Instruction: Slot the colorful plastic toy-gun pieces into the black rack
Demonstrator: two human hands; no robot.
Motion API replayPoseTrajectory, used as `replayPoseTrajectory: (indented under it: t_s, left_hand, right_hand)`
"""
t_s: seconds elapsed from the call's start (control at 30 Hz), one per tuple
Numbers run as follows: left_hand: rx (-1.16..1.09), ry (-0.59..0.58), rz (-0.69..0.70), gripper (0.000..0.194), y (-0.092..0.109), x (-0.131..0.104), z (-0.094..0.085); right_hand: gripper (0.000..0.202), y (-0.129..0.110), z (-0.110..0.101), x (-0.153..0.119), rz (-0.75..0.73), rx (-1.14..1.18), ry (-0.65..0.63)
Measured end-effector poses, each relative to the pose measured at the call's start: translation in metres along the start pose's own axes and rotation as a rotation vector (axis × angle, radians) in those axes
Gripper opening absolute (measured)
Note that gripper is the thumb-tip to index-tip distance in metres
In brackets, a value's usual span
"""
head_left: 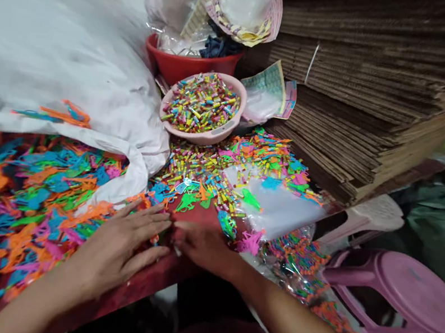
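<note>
My left hand (124, 241) lies with its fingers spread over the front of the red table (197, 214), beside the heap of bright plastic pieces (40, 181). Fingers of my right hand (200, 247) are bent together at the table edge, close to the left fingertips; what they hold, if anything, is too small and blurred to name. Just beyond the hands lie green, blue and orange plastic pieces (188, 200) and many small yellow-striped tubes (219, 183). A pink plastic piece (250, 241) is right of my right hand.
A pink basin (236, 120) full of striped tubes stands behind, by a red basin (172, 61). Clear plastic bags (284, 208) lie right of the tubes. Stacked cardboard (348, 79), a pink stool (423, 291) and a white sack (73, 62) surround the table.
</note>
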State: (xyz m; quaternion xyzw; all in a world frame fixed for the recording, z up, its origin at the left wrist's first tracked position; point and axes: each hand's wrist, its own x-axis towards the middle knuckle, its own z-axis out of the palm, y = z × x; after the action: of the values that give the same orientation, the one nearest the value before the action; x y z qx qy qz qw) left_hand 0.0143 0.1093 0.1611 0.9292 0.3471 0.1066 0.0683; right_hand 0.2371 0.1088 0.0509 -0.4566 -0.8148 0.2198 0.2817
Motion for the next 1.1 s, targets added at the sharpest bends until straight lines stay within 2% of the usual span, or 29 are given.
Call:
replayPoseTrajectory:
  t_s: [0.03,0.1,0.17,0.23,0.33,0.43,0.6,0.73,0.8,0.87,1.0,1.1]
  left_hand:
    - [-0.005,0.047,-0.022,0.044,-0.002,0.001,0.000]
    - [0.000,0.161,-0.124,0.048,-0.010,0.003,0.000]
    - [0.020,0.239,-0.248,0.052,-0.022,0.007,0.004]
    - [0.016,0.228,-0.323,0.058,-0.035,0.010,0.011]
    - [-0.033,0.150,-0.346,0.062,-0.045,0.010,0.018]
    - [-0.063,0.136,-0.361,0.057,-0.043,0.007,0.016]
    - [-0.106,0.060,-0.360,0.050,-0.026,0.002,0.004]
    - [-0.140,0.014,-0.330,0.043,-0.021,-0.001,0.000]
    - [-0.161,0.002,-0.306,0.041,-0.021,-0.003,0.000]
    - [-0.183,-0.007,-0.292,0.040,-0.022,-0.005,-0.001]
    - [-0.224,-0.017,-0.275,0.036,-0.023,-0.006,-0.001]
    - [-0.216,-0.018,-0.293,0.039,-0.021,-0.005,-0.002]
  right_hand:
    - [0.022,0.013,-0.018,0.000,0.005,0.011,0.048]
    - [0.024,0.048,-0.059,0.004,0.154,-0.054,0.167]
    - [0.023,0.089,-0.100,0.013,0.416,-0.204,0.315]
    - [0.024,0.128,-0.133,0.024,0.745,-0.352,0.391]
    - [0.027,0.171,-0.162,0.041,0.956,-0.400,0.452]
    - [0.024,0.193,-0.169,0.055,1.062,-0.362,0.454]
    - [0.027,0.198,-0.165,0.055,1.096,-0.182,0.424]
    - [0.047,0.187,-0.161,0.032,1.049,0.026,0.374]
    - [0.048,0.180,-0.159,0.019,1.029,0.106,0.342]
    - [0.039,0.173,-0.155,0.007,1.007,0.181,0.322]
    - [0.011,0.158,-0.146,-0.007,0.919,0.420,0.239]
    - [0.004,0.143,-0.139,-0.007,0.821,0.531,0.157]
